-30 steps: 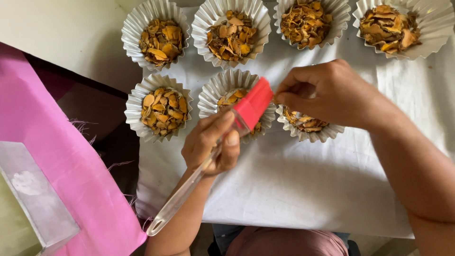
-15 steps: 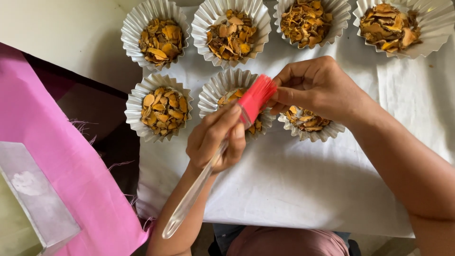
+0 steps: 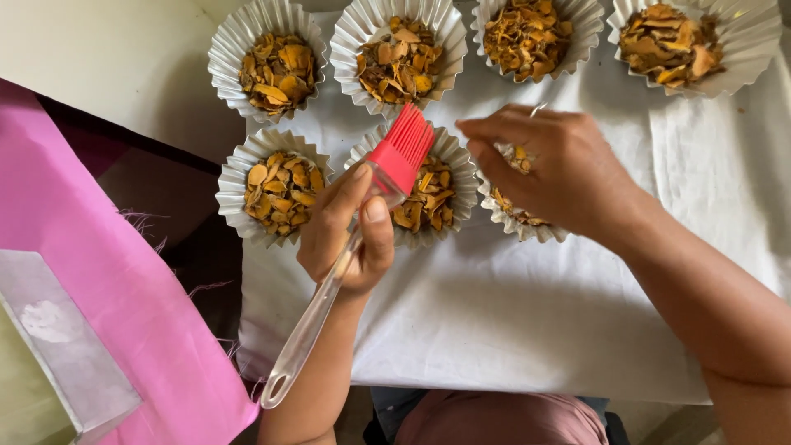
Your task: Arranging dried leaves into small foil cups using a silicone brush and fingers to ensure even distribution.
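My left hand (image 3: 346,227) grips a silicone brush (image 3: 362,214) with a clear handle and a red bristle head (image 3: 404,148). The bristles hover over the middle front paper cup (image 3: 449,148), which holds dried orange-yellow chips. My right hand (image 3: 552,161) rests over the front right paper cup (image 3: 515,222), fingers curled and pointing left toward the brush head. Whether it pinches any chips is hidden. A ring shows on one finger.
Several white fluted paper cups of dried orange chips stand on a white cloth (image 3: 511,313): a back row (image 3: 272,66) and a front left cup (image 3: 276,185). A pink cloth (image 3: 107,280) and a clear plastic box (image 3: 58,346) lie at left.
My right hand has let go of the red bristles and drawn back to the right over its cup. The brush head has tilted up and moved slightly left.
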